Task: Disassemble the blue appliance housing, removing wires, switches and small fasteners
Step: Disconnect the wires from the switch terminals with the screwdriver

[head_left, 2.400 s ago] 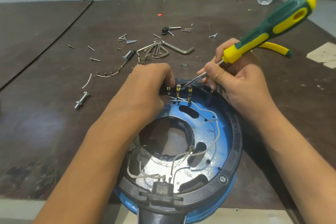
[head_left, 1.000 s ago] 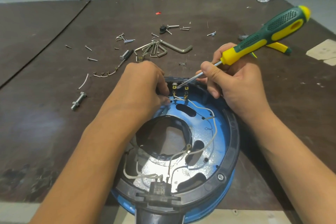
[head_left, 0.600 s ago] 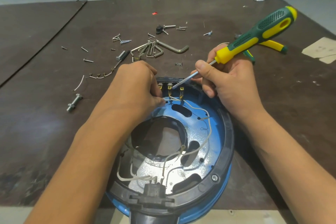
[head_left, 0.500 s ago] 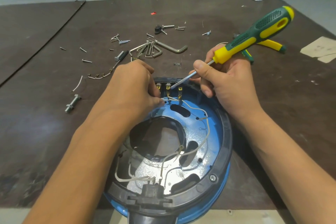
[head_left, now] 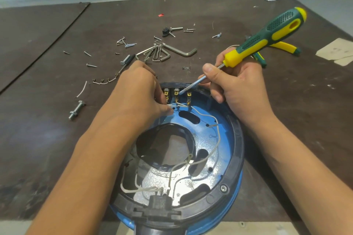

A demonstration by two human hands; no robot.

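The round blue appliance housing point(head_left: 225, 139) lies nearest on the dark brown table point(head_left: 57, 139), with white wires point(head_left: 215, 145) attached inside. At its far rim the left hand point(head_left: 137, 97) pinches wires below the brass switch terminals point(head_left: 175, 92). The right hand point(head_left: 236, 86) grips the green-and-yellow screwdriver point(head_left: 267, 38), tip on the middle terminal. Wire removal seems in hand; next, lever that connector free. Both grips match earlier, and the tip has barely shifted.

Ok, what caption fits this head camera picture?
Right hand holds a green-and-yellow screwdriver on a brass terminal while the left hand pinches a white wire inside the round blue housing.
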